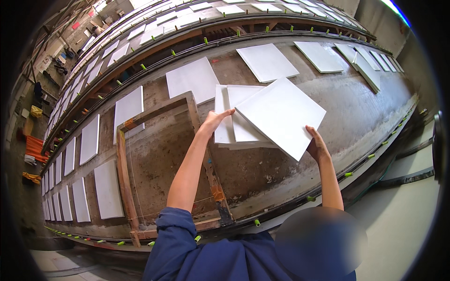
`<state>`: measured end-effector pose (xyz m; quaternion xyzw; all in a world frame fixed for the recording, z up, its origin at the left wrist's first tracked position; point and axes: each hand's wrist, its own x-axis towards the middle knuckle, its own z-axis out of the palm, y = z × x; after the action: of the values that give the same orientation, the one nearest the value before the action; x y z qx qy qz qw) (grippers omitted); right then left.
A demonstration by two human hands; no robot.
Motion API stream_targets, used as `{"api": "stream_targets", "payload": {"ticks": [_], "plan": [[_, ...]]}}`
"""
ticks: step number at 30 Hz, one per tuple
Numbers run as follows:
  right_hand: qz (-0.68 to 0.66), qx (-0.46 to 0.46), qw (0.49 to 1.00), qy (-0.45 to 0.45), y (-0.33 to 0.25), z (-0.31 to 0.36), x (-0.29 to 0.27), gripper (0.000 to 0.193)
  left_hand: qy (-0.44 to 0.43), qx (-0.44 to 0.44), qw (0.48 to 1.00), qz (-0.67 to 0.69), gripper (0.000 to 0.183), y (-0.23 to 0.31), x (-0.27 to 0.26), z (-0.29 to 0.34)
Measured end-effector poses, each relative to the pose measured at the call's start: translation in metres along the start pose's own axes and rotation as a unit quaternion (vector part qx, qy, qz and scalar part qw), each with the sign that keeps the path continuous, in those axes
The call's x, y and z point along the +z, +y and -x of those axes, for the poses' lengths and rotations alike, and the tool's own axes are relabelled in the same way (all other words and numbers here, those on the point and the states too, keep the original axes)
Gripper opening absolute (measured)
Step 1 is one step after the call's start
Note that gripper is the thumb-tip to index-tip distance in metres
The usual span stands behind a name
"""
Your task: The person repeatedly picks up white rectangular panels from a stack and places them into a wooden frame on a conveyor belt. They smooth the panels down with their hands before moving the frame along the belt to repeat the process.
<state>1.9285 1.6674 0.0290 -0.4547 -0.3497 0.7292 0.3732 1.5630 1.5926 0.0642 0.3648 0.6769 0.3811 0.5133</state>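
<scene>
Both of my hands hold a white square panel (pixel 283 114) that looks like a plaster ceiling tile, turned cornerwise and tilted above a small stack. My left hand (pixel 216 122) is closed at its left corner, thumb along the edge; the fingers underneath are hidden. At the opposite, right-hand edge, my right hand (pixel 317 144) grips with the thumb on top. Beneath lies the stack of similar white panels (pixel 224 124), unevenly laid and partly covered by the held one. Left of the stack, a wooden frame (pixel 123 164) lies on the long brown-grey table (pixel 375 122), with thin strings across it.
More white panels (pixel 268 62) lie in rows along the table. Two panels lean together (pixel 365 70) at the far right. Green pegs (pixel 257 223) line the table edges. Beyond stands another long table with panels (pixel 229 9). Orange cloth (pixel 35 149) hangs at far left.
</scene>
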Motion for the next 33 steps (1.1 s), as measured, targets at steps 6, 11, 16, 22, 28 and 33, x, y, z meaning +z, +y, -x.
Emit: {"api": "stream_targets", "payload": {"ticks": [6,11,16,22,28,33], "plan": [[0.468,-0.325,0.821,-0.034,-0.014,0.003,-0.027,0.043,0.066,0.001,0.996,0.063,0.11,-0.011,0.003,0.004],[-0.079,-0.081,0.985,-0.127,-0.052,0.025,0.034,0.043,0.019,0.044,0.983,0.175,0.111,0.016,-0.012,0.061],[-0.066,-0.139,0.981,-0.122,-0.068,0.009,0.072,0.05,0.055,0.127,0.95,0.281,0.111,0.03,-0.024,0.09],[-0.047,-0.187,0.971,-0.14,-0.09,-0.061,0.113,0.055,0.189,0.155,0.959,0.141,0.114,0.032,-0.026,0.052],[-0.041,-0.229,0.972,0.036,-0.063,-0.171,0.149,0.069,0.255,0.183,0.925,0.217,0.105,0.038,-0.01,-0.034],[-0.061,-0.251,0.965,0.038,-0.038,-0.244,0.144,0.071,0.264,0.177,0.933,0.168,0.105,0.031,-0.034,-0.101]]}}
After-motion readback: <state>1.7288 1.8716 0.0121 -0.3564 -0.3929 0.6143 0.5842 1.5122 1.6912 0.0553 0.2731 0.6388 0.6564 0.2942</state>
